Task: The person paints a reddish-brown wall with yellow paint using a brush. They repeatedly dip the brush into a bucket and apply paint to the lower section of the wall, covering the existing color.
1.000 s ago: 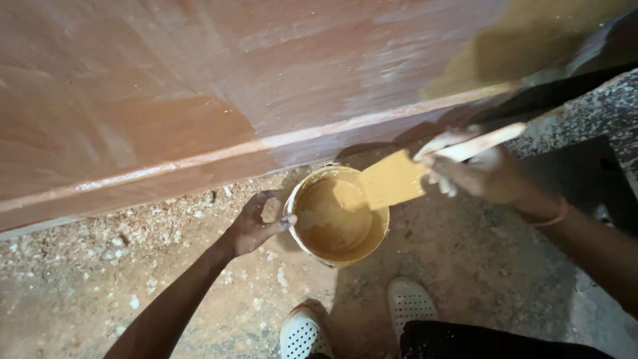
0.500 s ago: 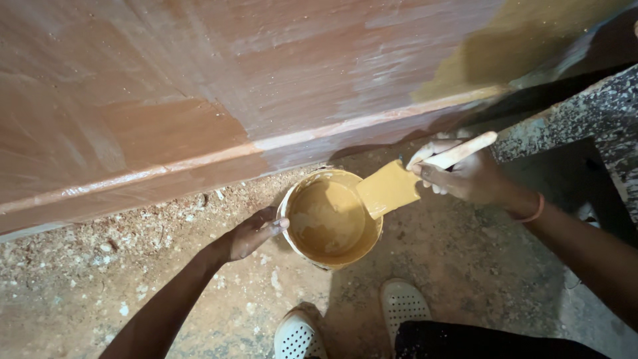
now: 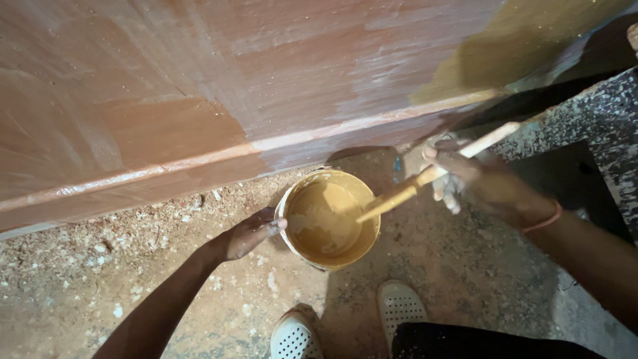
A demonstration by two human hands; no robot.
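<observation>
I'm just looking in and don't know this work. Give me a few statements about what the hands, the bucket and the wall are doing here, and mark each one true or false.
1. The left hand touches the rim of the round bucket of tan paint. True.
2. The right hand holds a metal hammer. False: it holds a flat paint-coated brush with a pale wooden handle.
3. The brush's tip is over the bucket's opening. True.
4. The reddish-brown wall is tan all over. False: only a patch of tan paint at upper right shows.
5. The person is barefoot. False: white perforated shoes show.
</observation>
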